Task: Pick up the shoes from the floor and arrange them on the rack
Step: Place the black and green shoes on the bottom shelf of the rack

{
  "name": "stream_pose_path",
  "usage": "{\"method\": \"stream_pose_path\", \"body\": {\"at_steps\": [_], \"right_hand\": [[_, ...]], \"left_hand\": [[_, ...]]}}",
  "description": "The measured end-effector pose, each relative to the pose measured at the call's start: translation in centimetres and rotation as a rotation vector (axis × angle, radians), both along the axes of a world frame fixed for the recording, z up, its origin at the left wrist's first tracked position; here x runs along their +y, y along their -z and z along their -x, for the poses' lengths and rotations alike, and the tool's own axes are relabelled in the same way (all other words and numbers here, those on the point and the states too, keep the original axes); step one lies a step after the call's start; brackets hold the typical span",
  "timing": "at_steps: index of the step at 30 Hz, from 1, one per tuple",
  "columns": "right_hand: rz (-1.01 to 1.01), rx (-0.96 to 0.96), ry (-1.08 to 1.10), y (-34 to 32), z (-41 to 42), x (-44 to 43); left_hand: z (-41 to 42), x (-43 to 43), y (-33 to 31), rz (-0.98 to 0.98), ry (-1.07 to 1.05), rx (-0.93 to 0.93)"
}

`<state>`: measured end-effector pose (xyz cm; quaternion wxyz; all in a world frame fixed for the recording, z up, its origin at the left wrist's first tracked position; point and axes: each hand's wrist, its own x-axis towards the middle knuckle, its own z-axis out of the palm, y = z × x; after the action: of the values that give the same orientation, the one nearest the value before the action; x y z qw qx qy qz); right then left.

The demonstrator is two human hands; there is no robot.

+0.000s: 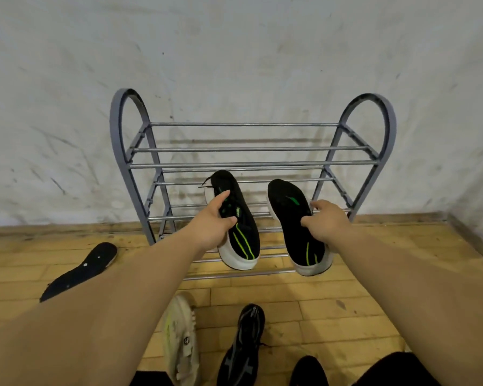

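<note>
Here, at frame centre, my left hand (215,225) grips one black green-striped white-soled sneaker (239,224) before the grey metal-bar rack (251,164). My right hand (325,222) grips its matching sneaker (296,215) just right of it.

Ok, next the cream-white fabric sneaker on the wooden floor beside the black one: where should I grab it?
Probably across the midfoot of the cream-white fabric sneaker, from above and its left: it lies lengthwise toward the grey metal rack, with the black sneaker close on its right. The left hand must first shelve its black-and-green sneaker.
</note>
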<state>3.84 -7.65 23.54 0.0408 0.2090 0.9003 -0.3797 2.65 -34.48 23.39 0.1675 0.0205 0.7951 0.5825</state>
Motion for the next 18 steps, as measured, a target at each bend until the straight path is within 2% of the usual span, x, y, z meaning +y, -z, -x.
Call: {"method": "stream_pose_path", "body": {"at_steps": [6,10,14,18], "right_hand": [[0.251,0.15,0.07,2.8,3.6,-1.7],[0.297,0.198,0.089,3.6,5.1,-2.5],[0.349,0.161,0.091,4.5,5.4,-2.4],[0.404,0.098,0.04,5.0,5.1,-1.6]], "left_hand": [[3.6,1.9,1.7,-0.135,-0.04,0.003],[5.0,1.6,3.1,-0.072,-0.114,0.014],[5.3,1.2,4.3,0.049,-0.2,0.082],[4.6,1.3,4.2,0.094,-0.187,0.064]]}}
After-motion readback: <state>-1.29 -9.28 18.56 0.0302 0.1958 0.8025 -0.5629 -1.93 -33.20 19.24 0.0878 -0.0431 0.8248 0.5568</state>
